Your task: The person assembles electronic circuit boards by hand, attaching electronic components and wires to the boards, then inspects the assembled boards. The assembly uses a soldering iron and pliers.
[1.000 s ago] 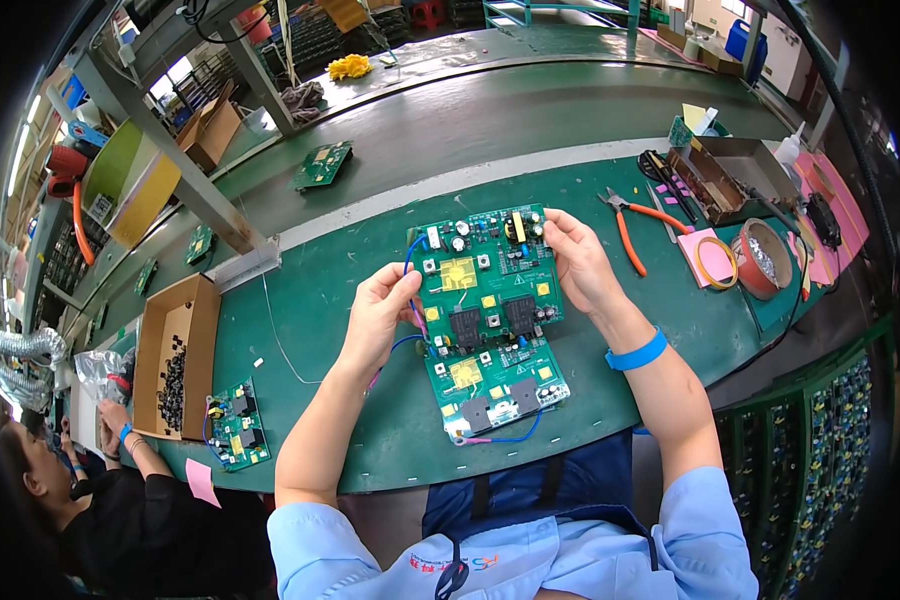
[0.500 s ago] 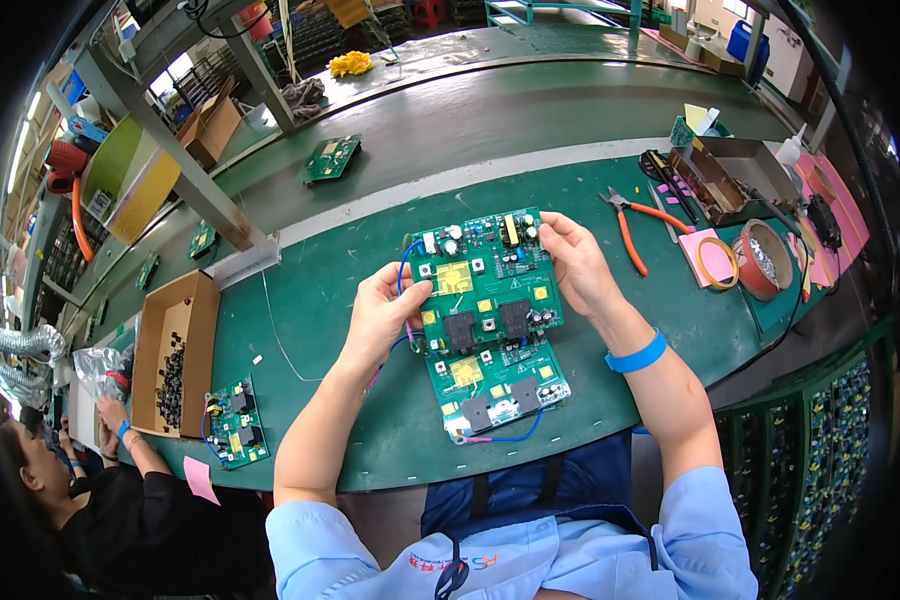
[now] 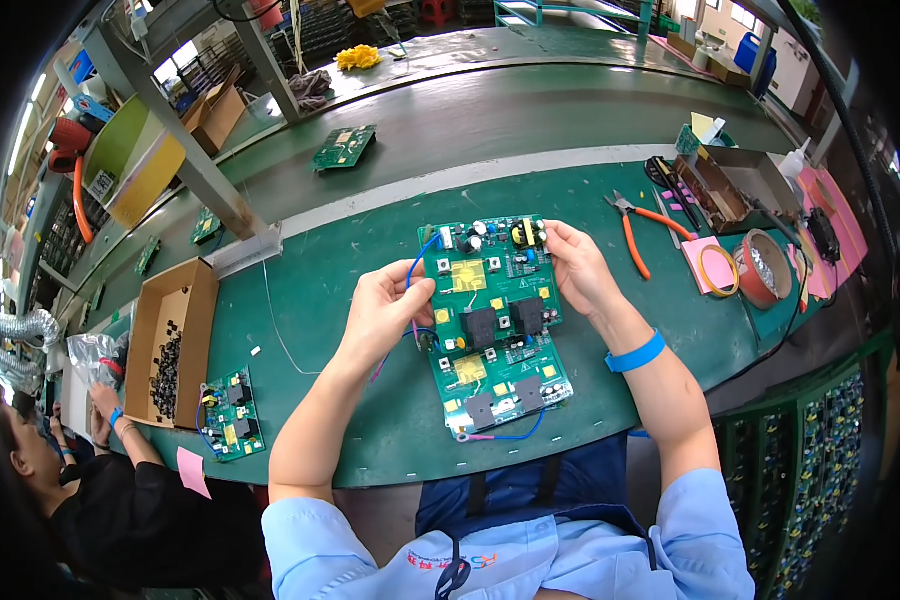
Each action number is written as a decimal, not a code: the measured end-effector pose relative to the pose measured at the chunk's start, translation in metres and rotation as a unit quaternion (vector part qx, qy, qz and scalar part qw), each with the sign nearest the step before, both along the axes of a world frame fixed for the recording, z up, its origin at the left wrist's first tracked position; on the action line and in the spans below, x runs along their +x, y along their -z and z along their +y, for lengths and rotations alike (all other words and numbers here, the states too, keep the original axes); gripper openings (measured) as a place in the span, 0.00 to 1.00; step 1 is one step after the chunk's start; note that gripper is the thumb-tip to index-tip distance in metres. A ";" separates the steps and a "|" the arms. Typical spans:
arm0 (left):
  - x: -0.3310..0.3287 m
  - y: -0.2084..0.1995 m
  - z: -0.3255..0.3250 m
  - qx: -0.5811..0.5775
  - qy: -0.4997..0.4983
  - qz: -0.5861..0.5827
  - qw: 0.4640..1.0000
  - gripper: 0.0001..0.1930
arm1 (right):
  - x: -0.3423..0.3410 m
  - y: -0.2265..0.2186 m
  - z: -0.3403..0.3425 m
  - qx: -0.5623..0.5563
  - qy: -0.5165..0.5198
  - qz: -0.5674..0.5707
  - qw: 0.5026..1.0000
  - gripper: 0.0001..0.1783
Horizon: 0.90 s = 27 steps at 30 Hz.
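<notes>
A green circuit board [image 3: 515,281] lies tilted between my hands, carrying black blocks, capacitors and yellow tape patches. My left hand [image 3: 385,305] is closed at its left edge, thumb on top; a blue wire [image 3: 417,262] runs from the board into this grip. Its hidden fingertips leave the exact hold unclear. The upper right edge is pinched by my right hand [image 3: 578,268]. Below, partly covered by the held board, a second circuit board [image 3: 507,401] rests on the green table, with a blue wire and a ring terminal at its near edge.
Left on the table [image 3: 310,420] are another circuit board [image 3: 232,415] and a cardboard box [image 3: 192,345] of small black parts. Right are orange-handled pliers [image 3: 632,240], a tape roll [image 3: 718,268] and a round tub [image 3: 762,268]. A co-worker [image 3: 120,490] sits at the left.
The held board has tipped and shifted slightly right, its upper edge a little lower in view. Both hands remain at its sides. The co-worker's hand has moved slightly.
</notes>
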State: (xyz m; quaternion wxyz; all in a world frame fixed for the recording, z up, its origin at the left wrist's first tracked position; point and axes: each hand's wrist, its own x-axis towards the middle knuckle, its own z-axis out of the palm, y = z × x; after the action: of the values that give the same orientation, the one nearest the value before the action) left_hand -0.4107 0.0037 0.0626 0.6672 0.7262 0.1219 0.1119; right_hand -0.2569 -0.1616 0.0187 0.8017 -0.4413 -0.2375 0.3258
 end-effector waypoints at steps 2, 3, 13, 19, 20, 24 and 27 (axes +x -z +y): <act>-0.002 -0.001 0.000 0.039 0.010 -0.013 0.999 0.10 | 0.000 0.001 0.000 0.014 -0.007 0.010 1.000 0.12; -0.003 -0.003 0.001 0.038 0.010 -0.013 0.999 0.10 | 0.000 0.000 -0.001 0.013 -0.007 0.010 1.000 0.12; 0.003 0.013 0.040 0.606 -0.172 -0.161 0.759 0.16 | -0.006 -0.004 0.000 0.036 0.024 -0.013 0.999 0.13; 0.003 0.010 0.012 0.152 -0.025 -0.020 0.988 0.12 | -0.010 -0.011 -0.005 0.062 0.026 -0.044 0.997 0.14; 0.002 0.009 0.012 0.153 -0.025 -0.020 0.988 0.12 | -0.012 -0.013 -0.005 0.070 0.020 -0.053 0.996 0.14; 0.000 0.003 0.008 0.181 -0.025 -0.005 0.983 0.06 | -0.013 -0.015 -0.006 0.074 0.021 -0.055 0.996 0.14; -0.004 -0.004 0.001 0.101 0.002 -0.009 0.995 0.07 | -0.008 -0.011 -0.005 0.063 0.013 -0.045 0.997 0.14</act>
State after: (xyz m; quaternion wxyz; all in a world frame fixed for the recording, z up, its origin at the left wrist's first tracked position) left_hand -0.4147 0.0044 0.0667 0.5917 0.7891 0.1031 0.1288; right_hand -0.2645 -0.1662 0.0294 0.8205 -0.4069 -0.2881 0.2796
